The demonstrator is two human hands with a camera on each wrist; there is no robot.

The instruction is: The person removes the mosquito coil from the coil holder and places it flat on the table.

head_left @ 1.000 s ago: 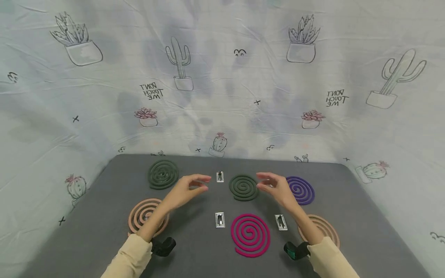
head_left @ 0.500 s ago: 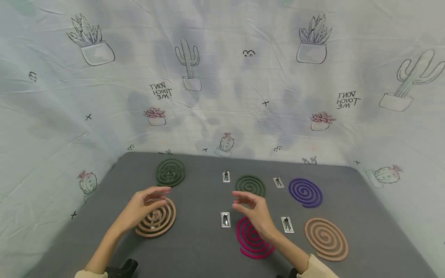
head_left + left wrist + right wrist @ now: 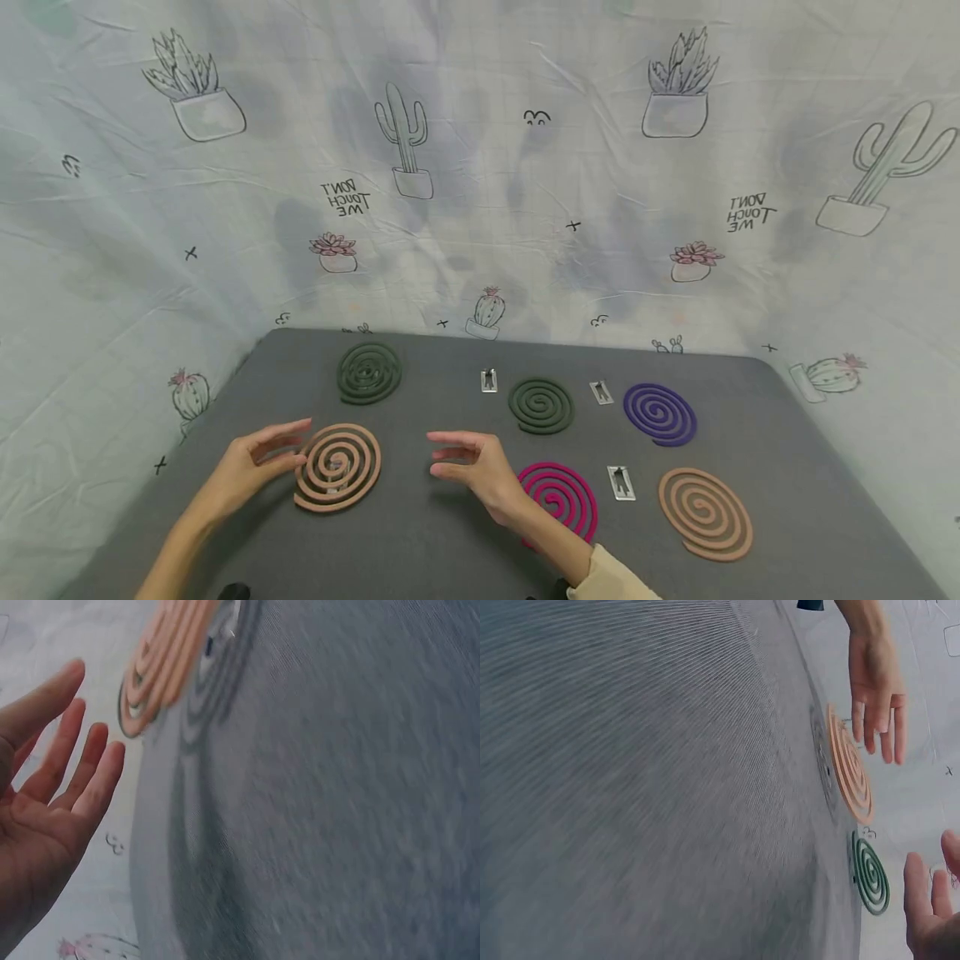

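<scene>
My left hand [image 3: 247, 467] hovers at the left side of an orange mosquito coil [image 3: 339, 467], fingers extended and holding nothing. That coil sits raised on a small metal stand, with its shadow below it in the left wrist view. Right of it, my right hand [image 3: 480, 471] hangs over the grey table with thumb and fingers apart and nothing between them. Behind my right wrist lies a magenta coil [image 3: 558, 492], partly hidden by the forearm. A dark green coil [image 3: 369, 372], also raised off the table, is at the back left.
Flat on the grey table [image 3: 420, 550] lie a green coil [image 3: 541, 406], a purple coil [image 3: 660, 414] and a tan coil [image 3: 705, 513]. Metal coil stands [image 3: 489, 381] lie among them. A printed cactus cloth [image 3: 450, 208] hangs behind and at the sides.
Both hands have moved left and nearer the body, the left hand to the raised orange coil's left side. The front middle metal stand, seen half a second ago, is now hidden behind the right hand.
</scene>
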